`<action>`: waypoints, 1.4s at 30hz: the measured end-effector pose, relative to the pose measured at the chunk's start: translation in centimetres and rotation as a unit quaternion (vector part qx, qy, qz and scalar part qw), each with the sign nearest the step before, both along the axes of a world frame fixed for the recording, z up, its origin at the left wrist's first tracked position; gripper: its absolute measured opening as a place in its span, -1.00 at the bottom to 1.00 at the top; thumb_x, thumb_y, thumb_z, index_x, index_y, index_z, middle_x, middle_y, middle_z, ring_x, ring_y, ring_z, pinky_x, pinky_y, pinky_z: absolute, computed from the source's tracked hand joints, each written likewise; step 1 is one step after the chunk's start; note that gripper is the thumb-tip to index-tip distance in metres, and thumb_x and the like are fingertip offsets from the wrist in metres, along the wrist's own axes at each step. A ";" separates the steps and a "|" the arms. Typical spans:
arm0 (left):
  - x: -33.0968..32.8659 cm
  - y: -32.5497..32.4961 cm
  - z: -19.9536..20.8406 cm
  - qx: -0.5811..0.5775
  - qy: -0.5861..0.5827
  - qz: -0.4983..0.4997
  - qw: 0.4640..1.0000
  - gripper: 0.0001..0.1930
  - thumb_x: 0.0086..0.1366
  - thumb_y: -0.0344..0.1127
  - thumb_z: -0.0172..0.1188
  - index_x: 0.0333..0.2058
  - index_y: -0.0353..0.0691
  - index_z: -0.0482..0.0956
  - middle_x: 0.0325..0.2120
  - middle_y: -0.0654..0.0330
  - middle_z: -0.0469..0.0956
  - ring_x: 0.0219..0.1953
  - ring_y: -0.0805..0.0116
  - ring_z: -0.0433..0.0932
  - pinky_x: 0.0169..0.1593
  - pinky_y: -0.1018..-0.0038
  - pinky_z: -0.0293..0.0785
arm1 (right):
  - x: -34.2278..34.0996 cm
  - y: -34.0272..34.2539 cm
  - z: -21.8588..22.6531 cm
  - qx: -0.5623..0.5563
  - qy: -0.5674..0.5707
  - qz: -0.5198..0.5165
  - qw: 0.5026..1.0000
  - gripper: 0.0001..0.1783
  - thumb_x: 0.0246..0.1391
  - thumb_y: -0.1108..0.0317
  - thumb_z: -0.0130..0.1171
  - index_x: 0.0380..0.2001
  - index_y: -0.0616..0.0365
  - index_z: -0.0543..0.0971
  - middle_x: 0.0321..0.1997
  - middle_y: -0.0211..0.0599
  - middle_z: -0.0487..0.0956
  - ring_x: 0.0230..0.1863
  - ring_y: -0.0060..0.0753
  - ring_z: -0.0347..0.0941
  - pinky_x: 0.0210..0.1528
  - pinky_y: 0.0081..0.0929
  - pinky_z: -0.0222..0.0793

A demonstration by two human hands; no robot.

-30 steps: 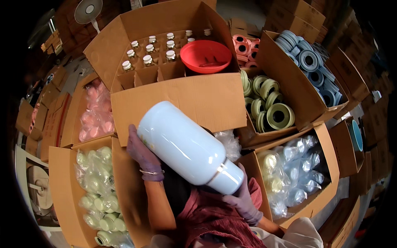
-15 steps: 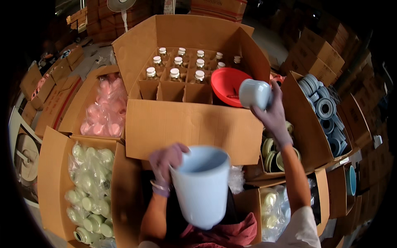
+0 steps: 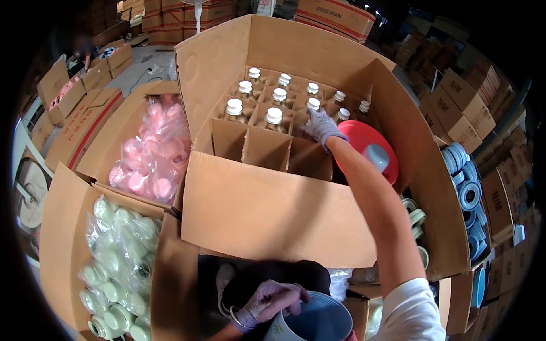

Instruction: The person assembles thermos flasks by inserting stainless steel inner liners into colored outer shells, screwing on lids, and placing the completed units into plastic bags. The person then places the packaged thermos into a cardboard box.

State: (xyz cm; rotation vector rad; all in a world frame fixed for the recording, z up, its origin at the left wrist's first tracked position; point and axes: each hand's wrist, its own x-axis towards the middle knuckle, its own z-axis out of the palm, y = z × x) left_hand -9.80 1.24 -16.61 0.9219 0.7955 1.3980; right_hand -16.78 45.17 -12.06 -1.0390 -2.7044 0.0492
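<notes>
At the lower edge my left hand [image 3: 273, 302] is closed on the near-left rim of a tall light-blue plastic bucket [image 3: 318, 318], tilted so that its inside shows. My right hand [image 3: 321, 126] reaches into a large divided carton [image 3: 273, 210] and closes over a bottle in the front filled row. That bottle's cap is hidden under my fingers. Clear bottles with white caps [image 3: 274, 117] stand in the cells around it. Beside my right wrist a red bowl [image 3: 364, 136] rests on the dividers, with a light-blue cup [image 3: 376, 157] lying in it.
On the left stand cartons of bagged pink parts [image 3: 151, 153] and bagged pale-green parts [image 3: 116, 256]. Blue rings [image 3: 470, 194] fill a carton at right. Raised flaps [image 3: 307, 48] edge the divided carton. Stacked cartons [image 3: 455, 108] and a fan [image 3: 197, 11] stand farther back.
My right hand has put the blue cup into the red bowl and moved left onto a bottle. My left hand has lowered the bucket toward me. The view has shifted.
</notes>
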 end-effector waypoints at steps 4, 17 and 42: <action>0.4 0.4 -0.1 0.034 -0.077 0.016 0.996 -0.56 0.42 -0.24 -0.03 -0.63 -0.34 0.52 -0.53 0.19 0.54 -0.34 0.40 0.51 -0.25 0.50 0.41 | -0.8 1.1 -1.3 -0.050 -0.059 -0.101 0.992 -0.19 -0.13 0.06 0.37 0.18 0.06 0.29 0.13 0.15 0.43 0.14 0.13 0.43 0.11 -0.07 0.42; -4.9 11.3 5.2 0.038 -0.259 0.182 0.948 -0.25 0.35 0.26 -0.08 0.32 -0.13 0.06 0.17 0.13 0.29 0.13 0.07 0.43 0.09 0.08 0.50 | 15.5 -18.4 18.8 0.132 0.258 0.249 0.924 -0.53 -0.05 0.19 0.29 -0.14 0.21 0.39 -0.20 -0.04 0.38 -0.16 0.07 0.40 -0.12 -0.17 0.37; -0.9 -23.3 -4.2 -0.224 -0.022 0.291 0.930 -0.42 0.28 -0.28 0.19 0.23 -0.27 0.23 0.11 0.10 0.41 0.14 0.29 0.41 0.18 0.34 0.40 | 36.4 -48.4 -4.9 -0.333 0.372 0.306 0.811 0.05 -0.01 -0.32 0.16 0.29 0.30 0.16 0.34 0.19 0.14 0.39 0.20 0.03 0.38 0.01 -0.02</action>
